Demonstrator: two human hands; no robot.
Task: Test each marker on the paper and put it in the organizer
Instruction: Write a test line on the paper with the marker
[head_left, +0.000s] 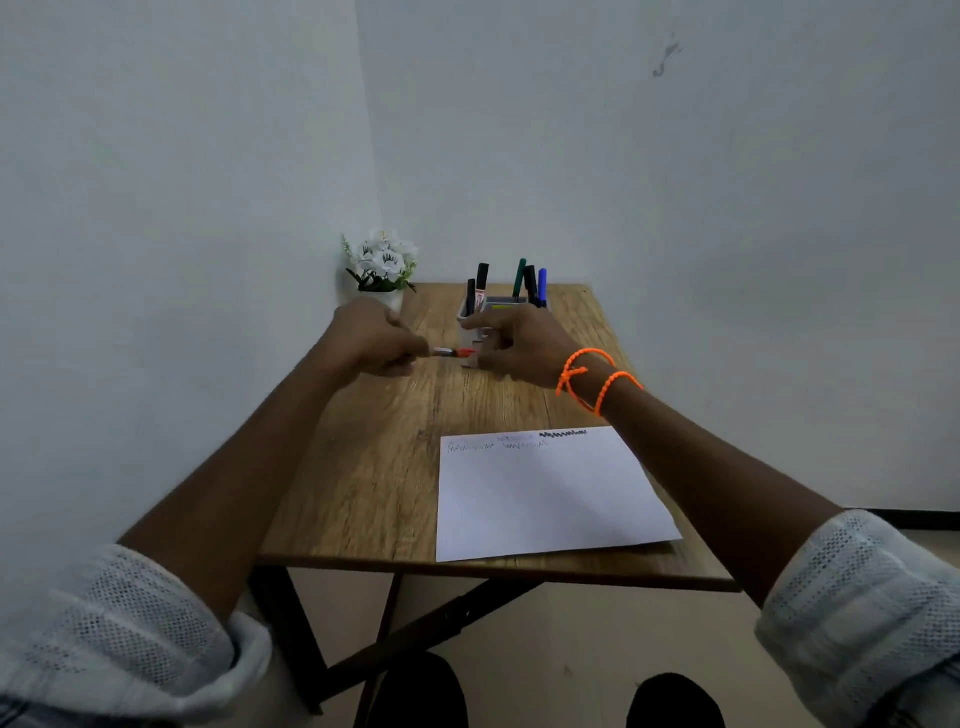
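Hands meet before the organizer (470, 317): my left hand (371, 338) grips the red marker (451, 352), my right hand (519, 345) pinches its cap end.

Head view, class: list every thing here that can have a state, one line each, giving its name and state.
left hand: grips the red marker's barrel.
right hand: pinches the red marker's cap end.
red marker: horizontal, held above the table between both hands.
organizer: upright, holding five markers.
paper: flat on the table, scribbles along its far edge.
flower pot: upright in the far corner.
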